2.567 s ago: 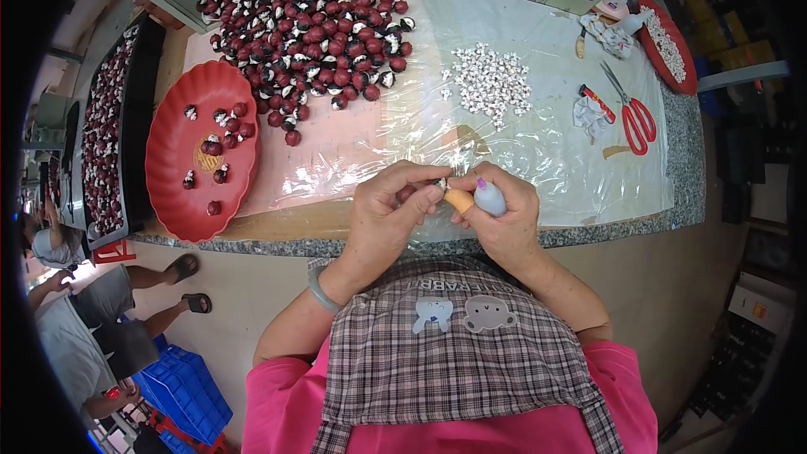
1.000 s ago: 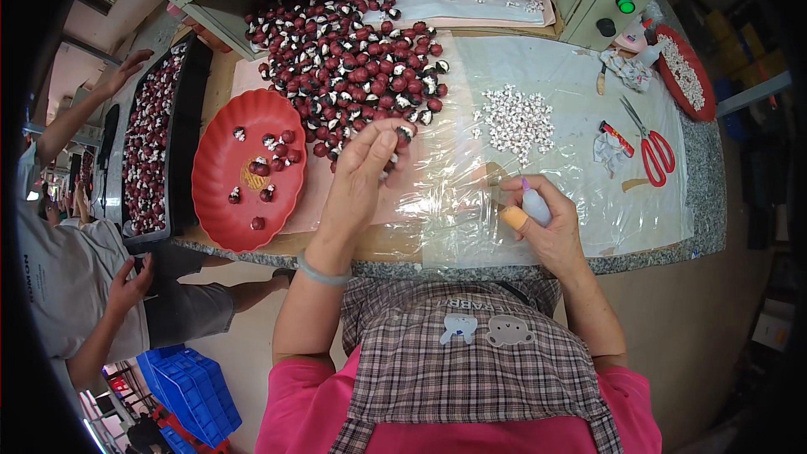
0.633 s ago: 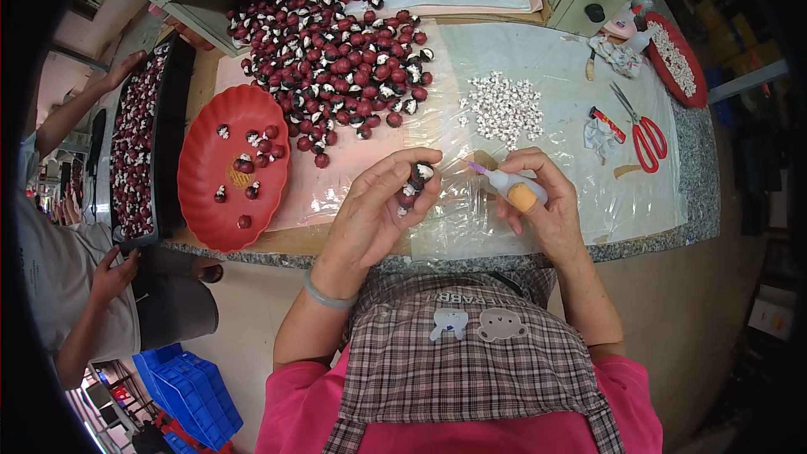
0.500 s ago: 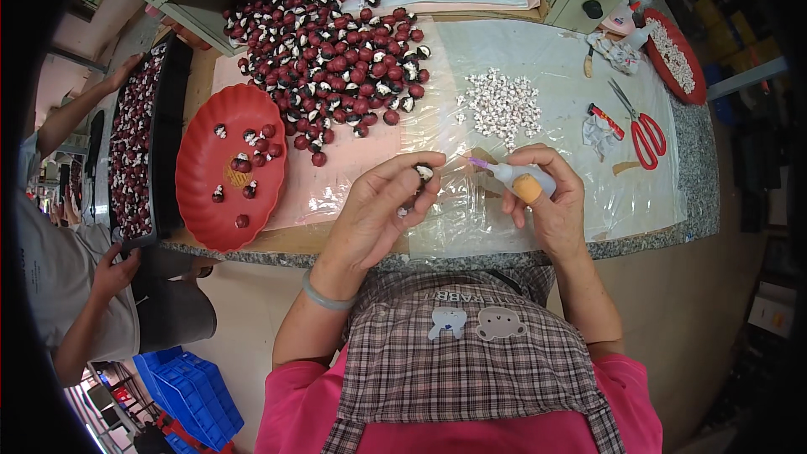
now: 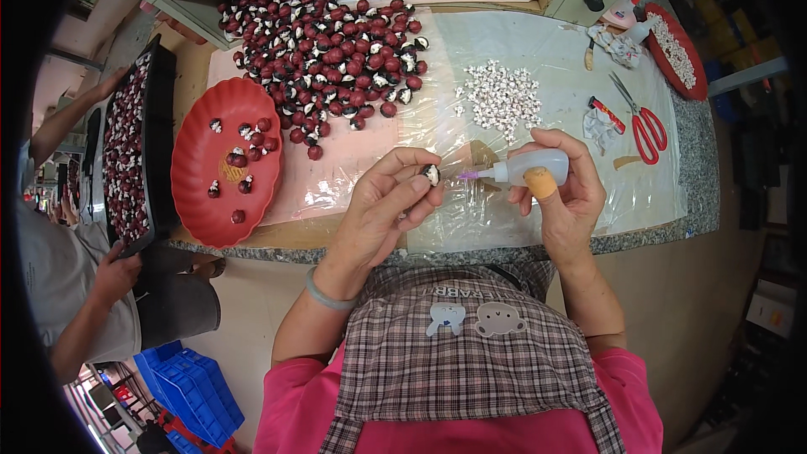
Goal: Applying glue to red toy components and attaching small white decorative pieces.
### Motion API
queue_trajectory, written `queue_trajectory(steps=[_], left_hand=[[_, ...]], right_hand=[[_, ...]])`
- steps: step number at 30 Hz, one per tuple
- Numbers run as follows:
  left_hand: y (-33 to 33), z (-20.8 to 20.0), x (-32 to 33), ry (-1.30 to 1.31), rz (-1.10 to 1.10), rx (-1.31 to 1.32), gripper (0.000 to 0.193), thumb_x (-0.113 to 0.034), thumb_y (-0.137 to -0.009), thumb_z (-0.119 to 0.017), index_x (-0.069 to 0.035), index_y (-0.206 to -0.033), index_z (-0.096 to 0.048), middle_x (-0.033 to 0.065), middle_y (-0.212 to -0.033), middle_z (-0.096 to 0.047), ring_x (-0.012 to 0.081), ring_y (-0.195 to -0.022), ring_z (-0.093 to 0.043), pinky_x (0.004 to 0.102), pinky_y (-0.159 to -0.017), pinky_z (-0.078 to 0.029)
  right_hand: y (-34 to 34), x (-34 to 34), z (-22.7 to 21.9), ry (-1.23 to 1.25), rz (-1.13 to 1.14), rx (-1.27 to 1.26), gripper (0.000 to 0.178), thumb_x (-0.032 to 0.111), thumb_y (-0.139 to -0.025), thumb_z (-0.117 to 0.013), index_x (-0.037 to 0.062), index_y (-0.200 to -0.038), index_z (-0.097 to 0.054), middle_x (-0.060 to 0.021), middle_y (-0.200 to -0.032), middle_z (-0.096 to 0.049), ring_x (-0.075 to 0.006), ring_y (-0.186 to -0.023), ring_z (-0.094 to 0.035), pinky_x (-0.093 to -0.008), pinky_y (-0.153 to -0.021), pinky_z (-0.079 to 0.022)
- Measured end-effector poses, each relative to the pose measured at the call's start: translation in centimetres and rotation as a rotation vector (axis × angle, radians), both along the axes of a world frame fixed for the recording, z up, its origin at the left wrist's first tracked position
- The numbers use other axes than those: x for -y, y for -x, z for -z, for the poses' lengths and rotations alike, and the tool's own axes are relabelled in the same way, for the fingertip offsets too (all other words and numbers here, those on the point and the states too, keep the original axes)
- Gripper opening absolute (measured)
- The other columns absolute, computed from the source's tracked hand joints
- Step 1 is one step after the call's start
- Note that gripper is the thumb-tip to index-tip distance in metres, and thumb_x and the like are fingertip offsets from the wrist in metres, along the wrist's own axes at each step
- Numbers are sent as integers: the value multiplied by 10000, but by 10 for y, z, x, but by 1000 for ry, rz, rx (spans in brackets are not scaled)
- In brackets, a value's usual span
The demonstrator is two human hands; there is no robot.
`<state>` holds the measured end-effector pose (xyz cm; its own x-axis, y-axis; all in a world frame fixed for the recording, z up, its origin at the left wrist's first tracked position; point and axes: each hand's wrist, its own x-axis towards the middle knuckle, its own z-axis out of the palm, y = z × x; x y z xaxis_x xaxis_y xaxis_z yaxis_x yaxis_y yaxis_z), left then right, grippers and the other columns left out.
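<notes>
Head view: handling the small dark ball [image 5: 431, 175] and the squeeze bottle [image 5: 551, 161]

From where I stand, the small dark ball sits above the work sheet at the fingertips of the left hand [image 5: 382, 206], white patch outward. Thumb and index finger are nearly together, pinching it; the other fingers are loosely curled, and I cannot tell whether anything lies behind them. The right hand [image 5: 572, 197] is half curled around the squeeze bottle, its thumb, in a tan finger cover [image 5: 540, 182], laid along the near side. The bottle lies almost level, its purple nozzle [image 5: 471, 175] facing the ball but apart from it.

Handling, ball: expect low weight and a firm body. The rounded surface looks smooth and may roll under uneven pressure. Take hold at opposite sides of the dark shell; keep fingertips off the white patch, which looks the more delicate part (its fine detail is too small to judge from here).

Handling, bottle: the translucent wall looks soft and light. Grip the broad body, not the slim nozzle, which could bend. Press lightly; a hard squeeze would probably discharge too much. Plastic this smooth may slip, so the covered thumb should help steady it.
</notes>
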<state>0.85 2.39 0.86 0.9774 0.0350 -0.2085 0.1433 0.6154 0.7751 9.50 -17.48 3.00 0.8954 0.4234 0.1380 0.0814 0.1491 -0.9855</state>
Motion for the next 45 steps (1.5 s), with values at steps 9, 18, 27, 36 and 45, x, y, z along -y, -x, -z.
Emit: queue_trajectory(steps=[9, 18, 27, 36, 45], left_hand=[[1, 2, 6, -38, 13, -49, 214, -115, -927, -514, -46, -1130, -503, 58, -788, -571, 38, -549, -360, 157, -452, -227], [3, 6, 1, 27, 86, -32, 186, -86, -954, -477, -52, -1135, -505, 25, -881, -580, 13, -718, -492, 117, -536, -328], [3, 0, 5, -1, 77, -92, 183, -90, -950, -486, -49, -1125, -515, 12, -886, -582, 10, -738, -504, 111, -552, -344], [0, 5, 7, 19, 77, -65, 211, -125, -906, -521, -47, -1101, -504, 58, -779, -564, 36, -561, -374, 153, -466, -239], [3, 11, 3, 45, 80, -19, 198, -109, -918, -540, -61, -1107, -501, 57, -796, -561, 35, -569, -364, 156, -477, -249]], right_hand=[[6, 1, 0, 63, 6, 201, 363, 94, -885, -639, -21, -1208, -522, -128, -975, -655, -107, -678, -629, -199, -522, -485], [8, 2, 0, 103, 7, 212, 368, 70, -871, -647, -39, -1202, -529, -134, -985, -648, -115, -699, -632, -202, -524, -489], [5, 5, 1, 200, -39, 323, 362, 106, -905, -596, -21, -1227, -491, -162, -984, -643, -123, -655, -604, -205, -535, -466], [0, 9, 4, 188, -29, 388, 372, 116, -892, -627, -22, -1213, -500, -166, -974, -649, -136, -669, -611, -210, -542, -482], [-37, 29, 20, -234, 31, -195, 373, 27, -816, -683, 28, -1114, -458, -102, -967, -563, -190, -789, -645, -275, -655, -527]])
